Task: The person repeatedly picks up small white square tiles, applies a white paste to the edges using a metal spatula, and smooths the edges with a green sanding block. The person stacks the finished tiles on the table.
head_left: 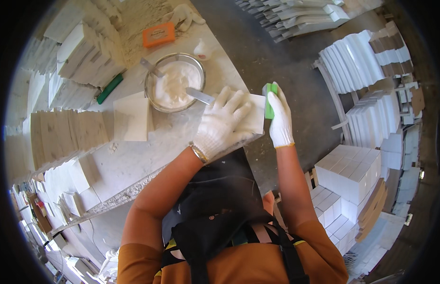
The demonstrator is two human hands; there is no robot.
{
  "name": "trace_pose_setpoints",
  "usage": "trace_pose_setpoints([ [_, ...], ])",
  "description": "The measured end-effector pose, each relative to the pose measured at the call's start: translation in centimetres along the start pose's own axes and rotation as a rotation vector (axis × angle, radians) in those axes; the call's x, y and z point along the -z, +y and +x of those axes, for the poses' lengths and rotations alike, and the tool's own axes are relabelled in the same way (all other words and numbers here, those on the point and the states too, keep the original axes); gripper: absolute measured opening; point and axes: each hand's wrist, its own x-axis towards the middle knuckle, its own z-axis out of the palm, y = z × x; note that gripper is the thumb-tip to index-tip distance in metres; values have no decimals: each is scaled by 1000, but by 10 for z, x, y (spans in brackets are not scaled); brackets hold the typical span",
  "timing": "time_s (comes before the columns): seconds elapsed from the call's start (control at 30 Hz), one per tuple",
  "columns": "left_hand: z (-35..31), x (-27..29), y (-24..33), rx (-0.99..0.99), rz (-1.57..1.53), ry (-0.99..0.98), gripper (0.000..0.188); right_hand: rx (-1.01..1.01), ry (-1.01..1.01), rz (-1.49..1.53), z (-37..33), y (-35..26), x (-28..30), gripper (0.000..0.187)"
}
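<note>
My left hand [220, 124], in a white knitted glove, lies with its fingers spread on a white tile [254, 112] at the bench's right corner. My right hand [280, 124], gloved the same way, is closed around a green sanding pad [268, 110], which sits against the tile's right edge. A round metal bowl [204, 71] of white powder or paste stands beyond my left hand. One putty knife [201, 96] reaches from the bowl toward my left fingers; another metal blade [151, 67] rests at its far left rim.
Left of the bowl lie white tiles [131, 116], with tile stacks [71, 135] and a green bar [110, 89] farther left. An orange box [158, 34], a spare glove [184, 17] and a small white bottle [201, 49] lie beyond the bowl. Stacked white blocks [347, 170] stand at right.
</note>
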Motion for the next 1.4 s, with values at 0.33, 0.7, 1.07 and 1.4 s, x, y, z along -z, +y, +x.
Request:
trace_pose_setpoints([
  [0.33, 0, 1, 0, 18, -17, 9, 71, 53, 26, -166, -4, -1, 7, 61],
  [0.7, -3, -3, -1, 39, 2, -2, 73, 101, 44, -358, -15, -19, -5, 61],
  [1.07, 2, 4, 18, 126, 1, 84, 80, 83, 89, -390, -12, -11, 15, 61],
  [1.4, 24, -35, 58, 409, 216, 120, 95, 26, 154, -243, -68, 4, 56, 60],
])
